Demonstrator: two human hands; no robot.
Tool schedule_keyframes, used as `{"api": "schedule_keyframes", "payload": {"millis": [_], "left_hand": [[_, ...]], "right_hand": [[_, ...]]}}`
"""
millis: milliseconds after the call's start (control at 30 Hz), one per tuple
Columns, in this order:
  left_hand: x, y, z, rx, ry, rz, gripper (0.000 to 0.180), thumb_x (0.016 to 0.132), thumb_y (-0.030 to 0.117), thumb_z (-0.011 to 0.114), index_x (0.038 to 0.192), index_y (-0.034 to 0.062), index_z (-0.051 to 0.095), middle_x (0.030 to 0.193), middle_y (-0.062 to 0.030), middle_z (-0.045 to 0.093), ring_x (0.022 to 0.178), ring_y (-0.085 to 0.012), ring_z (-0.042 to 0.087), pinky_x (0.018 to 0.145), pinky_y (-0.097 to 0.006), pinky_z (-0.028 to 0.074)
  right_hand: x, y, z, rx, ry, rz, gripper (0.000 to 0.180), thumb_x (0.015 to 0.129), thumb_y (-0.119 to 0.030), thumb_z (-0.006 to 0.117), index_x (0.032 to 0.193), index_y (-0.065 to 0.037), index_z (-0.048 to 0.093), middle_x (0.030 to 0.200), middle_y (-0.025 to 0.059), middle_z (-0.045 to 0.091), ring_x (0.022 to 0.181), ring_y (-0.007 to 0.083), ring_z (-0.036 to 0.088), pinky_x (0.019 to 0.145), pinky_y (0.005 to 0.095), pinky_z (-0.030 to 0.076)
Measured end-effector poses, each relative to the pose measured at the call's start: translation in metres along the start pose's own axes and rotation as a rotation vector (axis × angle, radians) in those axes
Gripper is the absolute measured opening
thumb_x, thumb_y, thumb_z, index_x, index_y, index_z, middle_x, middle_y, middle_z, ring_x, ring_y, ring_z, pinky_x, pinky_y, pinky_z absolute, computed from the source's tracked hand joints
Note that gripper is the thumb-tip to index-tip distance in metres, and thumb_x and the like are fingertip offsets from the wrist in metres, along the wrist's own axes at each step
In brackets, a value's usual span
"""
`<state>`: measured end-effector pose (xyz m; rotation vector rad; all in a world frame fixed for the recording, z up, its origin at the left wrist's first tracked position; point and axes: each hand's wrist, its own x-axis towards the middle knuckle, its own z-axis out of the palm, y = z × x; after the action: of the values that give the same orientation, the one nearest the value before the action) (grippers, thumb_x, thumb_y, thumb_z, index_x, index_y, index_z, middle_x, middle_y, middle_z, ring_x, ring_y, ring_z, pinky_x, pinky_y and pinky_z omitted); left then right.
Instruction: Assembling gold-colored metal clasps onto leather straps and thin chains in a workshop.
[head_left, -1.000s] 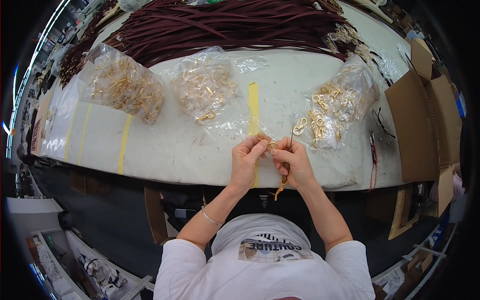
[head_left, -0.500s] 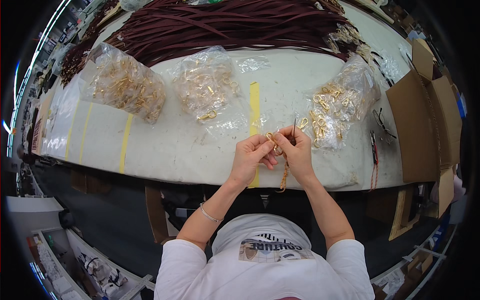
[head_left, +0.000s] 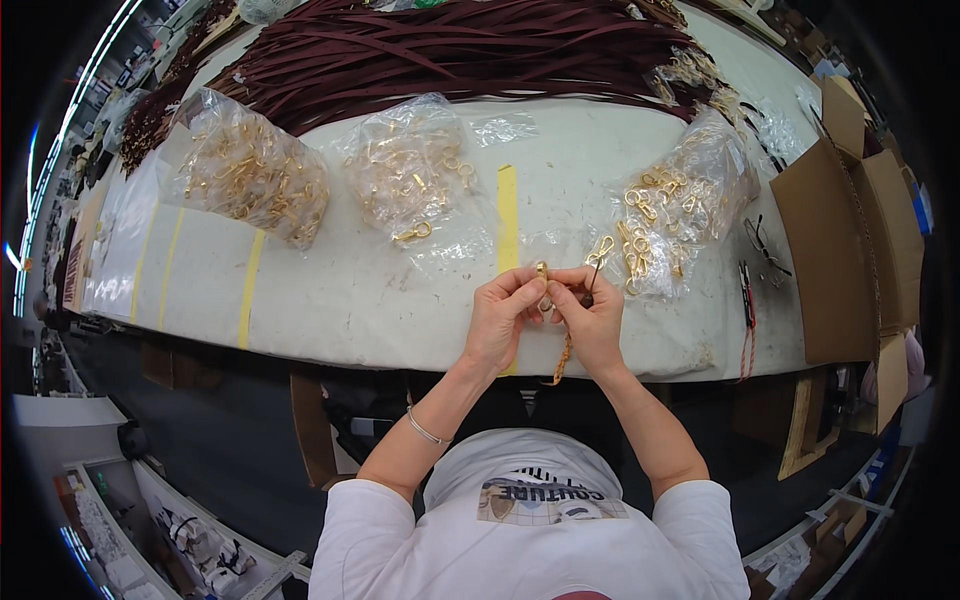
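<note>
At the near edge of the white tabletop, left hand and right hand meet, fingers pinched on a gold clasp, its chain dangling. Bags of gold clasps lie just right.

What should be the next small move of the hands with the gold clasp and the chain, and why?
Probably keep the left hand steady and let the right hand work the small gold clasp onto the end of the gold chain. Both hands pinch the pieces together over the table edge, the chain hangs down loose between them, and whether they are joined cannot be seen.
</note>
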<state>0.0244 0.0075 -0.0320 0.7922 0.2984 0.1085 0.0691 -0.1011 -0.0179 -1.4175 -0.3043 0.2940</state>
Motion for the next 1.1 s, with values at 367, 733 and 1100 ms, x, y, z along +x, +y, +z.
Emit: {"api": "schedule_keyframes", "payload": {"millis": [367,733,1100], "left_hand": [[-0.002,0.004,-0.002,-0.161,0.03,0.04,0.011,0.079,0.009,0.054,0.085,0.0009,0.057,0.071,-0.0012,0.056,0.063,-0.007,0.048,0.061,-0.022,0.039],[-0.005,0.014,0.002,0.08,-0.093,-0.128,0.015,0.081,0.014,0.053,0.084,0.0001,0.055,0.073,-0.0087,0.06,0.052,-0.013,0.057,0.045,-0.022,0.046],[-0.005,0.011,0.004,0.167,-0.027,-0.192,0.018,0.083,0.014,0.051,0.088,-0.0023,0.056,0.075,-0.0128,0.06,0.054,-0.0149,0.06,0.047,-0.023,0.05]], "right_hand": [[-0.002,-0.008,-0.004,-0.367,-0.163,-0.343,0.016,0.073,0.005,0.056,0.088,0.001,0.06,0.073,0.0033,0.052,0.061,0.0057,0.049,0.05,0.0172,0.037],[0.022,-0.013,-0.012,-0.148,-0.174,-0.023,0.019,0.072,-0.008,0.062,0.088,0.001,0.057,0.06,-0.0035,0.047,0.049,0.0015,0.04,0.042,0.0163,0.03],[0.026,-0.018,-0.011,-0.128,-0.192,0.101,0.009,0.076,-0.006,0.058,0.078,0.003,0.059,0.066,0.0022,0.058,0.06,0.0049,0.051,0.053,0.0183,0.041]]}}
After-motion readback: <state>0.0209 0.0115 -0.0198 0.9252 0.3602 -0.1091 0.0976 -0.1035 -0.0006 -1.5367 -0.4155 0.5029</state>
